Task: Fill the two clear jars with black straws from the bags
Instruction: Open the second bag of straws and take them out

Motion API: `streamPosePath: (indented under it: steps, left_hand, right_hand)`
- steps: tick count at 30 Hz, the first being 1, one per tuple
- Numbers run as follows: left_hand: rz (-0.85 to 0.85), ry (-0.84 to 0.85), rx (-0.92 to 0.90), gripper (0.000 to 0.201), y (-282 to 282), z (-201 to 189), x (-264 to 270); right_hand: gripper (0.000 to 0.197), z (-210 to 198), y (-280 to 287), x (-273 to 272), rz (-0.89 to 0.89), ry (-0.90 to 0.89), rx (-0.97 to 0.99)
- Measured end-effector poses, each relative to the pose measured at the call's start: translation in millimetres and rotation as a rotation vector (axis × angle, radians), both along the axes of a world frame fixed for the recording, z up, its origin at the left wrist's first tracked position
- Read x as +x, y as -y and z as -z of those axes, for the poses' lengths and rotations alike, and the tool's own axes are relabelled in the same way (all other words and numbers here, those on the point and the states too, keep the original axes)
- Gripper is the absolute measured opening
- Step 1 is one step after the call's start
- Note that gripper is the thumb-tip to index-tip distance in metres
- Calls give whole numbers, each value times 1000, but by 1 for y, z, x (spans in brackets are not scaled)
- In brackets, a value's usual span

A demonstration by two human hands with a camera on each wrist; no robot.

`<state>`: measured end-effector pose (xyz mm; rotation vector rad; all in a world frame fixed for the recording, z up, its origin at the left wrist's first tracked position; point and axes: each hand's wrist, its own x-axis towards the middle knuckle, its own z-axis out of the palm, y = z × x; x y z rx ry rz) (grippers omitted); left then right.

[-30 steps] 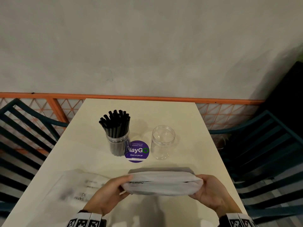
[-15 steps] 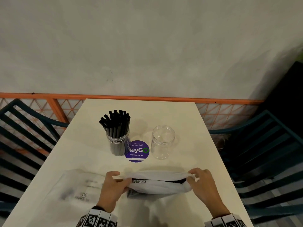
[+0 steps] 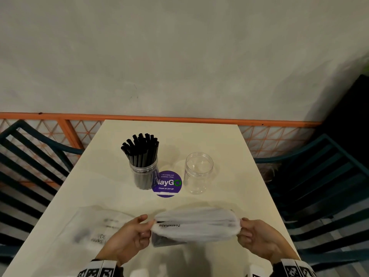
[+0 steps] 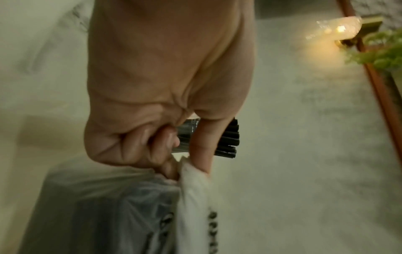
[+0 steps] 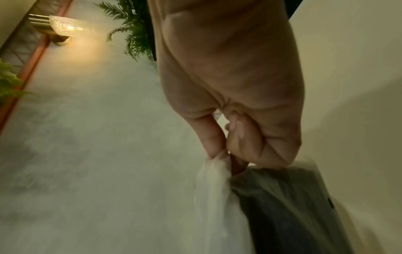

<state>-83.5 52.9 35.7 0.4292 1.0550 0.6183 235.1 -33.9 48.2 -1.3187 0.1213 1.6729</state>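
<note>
A clear jar (image 3: 144, 173) packed with black straws (image 3: 141, 148) stands on the table (image 3: 199, 136), and an empty clear jar (image 3: 198, 172) stands to its right. Near the front edge, a white plastic bag (image 3: 194, 224) of black straws is stretched sideways between both hands. My left hand (image 3: 139, 229) pinches its left end, also the bag end (image 4: 191, 173). My right hand (image 3: 246, 228) pinches its right end, the bag (image 5: 215, 173) pulled taut there. Dark straws (image 5: 282, 206) show through the film.
A flat, empty-looking plastic bag (image 3: 87, 230) lies at the front left. A purple round sticker (image 3: 167, 183) sits between the jars. Dark slatted chairs (image 3: 323, 176) flank the table on both sides; an orange railing (image 3: 179, 117) and wall stand behind.
The hands moved from cupping the bag's ends to pinching its edges and pulling them apart; the bag is now stretched wider and lifted a little.
</note>
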Motion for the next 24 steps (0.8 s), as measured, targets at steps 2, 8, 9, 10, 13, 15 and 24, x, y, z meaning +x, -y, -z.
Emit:
streamPosePath:
  steps: [2, 8, 9, 10, 13, 15, 24]
  left_hand:
    - [-34, 73, -26, 21, -2, -2, 0]
    - [141, -59, 159, 32, -1, -8, 12]
    - [173, -88, 187, 37, 2, -7, 14]
    - [201, -125, 213, 42, 4, -7, 16]
    - [243, -311, 318, 42, 7, -4, 22]
    - [251, -460, 390, 32, 6, 0, 27]
    - [117, -698, 438, 32, 3, 21, 31]
  right_hand:
    - [31, -2, 1, -1, -49, 50, -18]
    - [36, -9, -9, -14, -134, 536, -148]
    - [42, -9, -10, -15, -198, 657, -175]
    - [45, -10, -11, -17, -271, 749, -194]
    - [35, -3, -9, -21, -355, 846, -145]
    - [26, 1, -4, -24, -395, 859, -117]
    - [21, -13, 9, -28, -911, 859, 439]
